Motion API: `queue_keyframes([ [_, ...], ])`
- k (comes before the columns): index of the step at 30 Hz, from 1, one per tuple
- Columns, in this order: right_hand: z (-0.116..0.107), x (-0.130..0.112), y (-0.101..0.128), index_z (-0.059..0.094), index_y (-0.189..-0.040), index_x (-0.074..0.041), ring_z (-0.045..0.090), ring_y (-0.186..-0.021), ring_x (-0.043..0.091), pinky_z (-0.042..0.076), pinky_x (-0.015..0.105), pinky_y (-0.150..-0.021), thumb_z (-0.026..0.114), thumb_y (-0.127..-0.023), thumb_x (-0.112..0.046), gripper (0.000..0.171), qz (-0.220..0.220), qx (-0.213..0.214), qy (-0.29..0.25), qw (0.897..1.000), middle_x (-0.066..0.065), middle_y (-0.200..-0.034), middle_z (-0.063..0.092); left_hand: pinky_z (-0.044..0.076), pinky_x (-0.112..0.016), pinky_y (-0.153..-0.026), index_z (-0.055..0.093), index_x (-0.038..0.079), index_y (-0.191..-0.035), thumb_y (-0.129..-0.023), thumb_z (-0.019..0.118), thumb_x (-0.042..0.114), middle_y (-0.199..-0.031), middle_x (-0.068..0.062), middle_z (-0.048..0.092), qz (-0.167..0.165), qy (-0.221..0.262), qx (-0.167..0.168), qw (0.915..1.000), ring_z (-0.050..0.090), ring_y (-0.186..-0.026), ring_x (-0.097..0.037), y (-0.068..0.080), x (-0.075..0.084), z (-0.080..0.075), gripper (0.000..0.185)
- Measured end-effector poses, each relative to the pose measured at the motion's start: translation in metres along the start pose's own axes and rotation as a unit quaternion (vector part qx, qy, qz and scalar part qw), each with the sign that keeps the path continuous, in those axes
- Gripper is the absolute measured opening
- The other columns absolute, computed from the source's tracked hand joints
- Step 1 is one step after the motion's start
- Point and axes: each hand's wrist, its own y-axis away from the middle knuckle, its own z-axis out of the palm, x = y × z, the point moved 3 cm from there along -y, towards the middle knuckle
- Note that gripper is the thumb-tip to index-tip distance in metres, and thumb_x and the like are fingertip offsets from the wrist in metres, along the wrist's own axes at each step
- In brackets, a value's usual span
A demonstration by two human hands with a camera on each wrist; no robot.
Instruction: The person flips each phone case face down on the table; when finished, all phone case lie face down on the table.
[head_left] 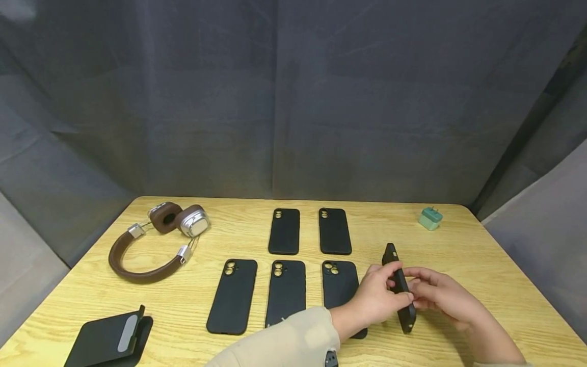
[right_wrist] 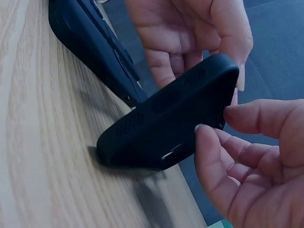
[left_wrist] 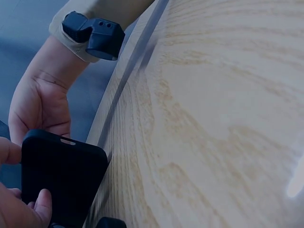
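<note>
A black phone case [head_left: 406, 318] stands on its side edge, upright between my two hands over the right part of the table. My left hand [head_left: 373, 298] grips it from the left, with a fingertip flat on its back in the left wrist view. From the right, my right hand [head_left: 442, 298] has curled fingers at the case's rim and open inner side. The hollow inside of the case [right_wrist: 190, 111] faces my right hand in the right wrist view. A slot shows in the case's short end [left_wrist: 68, 141] in the left wrist view.
Several black phone cases lie in two rows, including a front-left one [head_left: 232, 295] and a back-right one [head_left: 335, 232]. My left forearm crosses the front row. Brown headphones [head_left: 124, 255] and a black folding stand [head_left: 103, 336] lie left; a green plug adapter [head_left: 430, 219] sits back right.
</note>
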Motion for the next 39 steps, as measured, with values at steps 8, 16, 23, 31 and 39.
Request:
queue_keyframes([
  [8, -0.0014, 0.0021, 0.0042, 0.027, -0.136, 0.014, 0.062, -0.092, 0.011, 0.053, 0.027, -0.077, 0.037, -0.100, -0.012, 0.045, -0.018, -0.032, -0.061, 0.997, -0.002, -0.104, 0.061, 0.043, -0.016, -0.069, 0.052, 0.021, -0.130, -0.080, 0.071, 0.014, -0.107, 0.005, 0.044, -0.004, 0.004, -0.002, 1.0000, 0.046, -0.085, -0.002, -0.0008, -0.0002, 0.0012, 0.054],
  [16, -0.0001, 0.0017, 0.0059, 0.032, -0.135, 0.006, 0.062, -0.092, 0.012, 0.053, 0.028, -0.077, 0.038, -0.099, -0.011, 0.040, -0.023, -0.032, -0.085, 0.996, -0.002, -0.101, 0.060, 0.044, -0.016, -0.069, 0.052, 0.021, -0.131, -0.080, 0.070, 0.015, -0.107, 0.005, 0.044, 0.003, -0.005, -0.004, 1.0000, 0.047, -0.085, -0.002, -0.0013, -0.0003, 0.0012, 0.054],
  [23, 0.0034, -0.0008, 0.0043, 0.022, -0.136, 0.014, 0.063, -0.091, 0.014, 0.053, 0.029, -0.078, 0.040, -0.099, -0.015, 0.050, 0.003, -0.013, -0.065, 0.998, -0.002, -0.101, 0.060, 0.043, -0.016, -0.070, 0.053, 0.022, -0.130, -0.079, 0.071, 0.016, -0.108, 0.004, 0.045, -0.003, -0.006, -0.002, 1.0000, 0.048, -0.086, -0.002, -0.0013, 0.0000, 0.0021, 0.054],
  [31, 0.0043, -0.0032, 0.0010, 0.024, -0.134, 0.015, 0.063, -0.094, 0.012, 0.052, 0.030, -0.080, 0.042, -0.099, -0.018, 0.051, 0.019, 0.007, -0.060, 0.998, -0.001, -0.106, 0.059, 0.043, -0.016, -0.069, 0.053, 0.021, -0.129, -0.079, 0.072, 0.017, -0.103, 0.005, 0.044, 0.001, 0.006, -0.006, 1.0000, 0.047, -0.085, -0.003, -0.0021, -0.0005, 0.0028, 0.054],
  [39, 0.0040, -0.0028, -0.0014, 0.027, -0.132, 0.014, 0.062, -0.094, 0.012, 0.052, 0.031, -0.080, 0.044, -0.097, -0.017, 0.049, 0.016, 0.017, -0.061, 0.998, -0.001, -0.106, 0.059, 0.043, -0.017, -0.069, 0.052, 0.026, -0.128, -0.079, 0.072, 0.016, -0.106, 0.007, 0.044, -0.003, 0.035, -0.016, 0.9993, 0.046, -0.088, -0.004, -0.0029, -0.0042, 0.0032, 0.054],
])
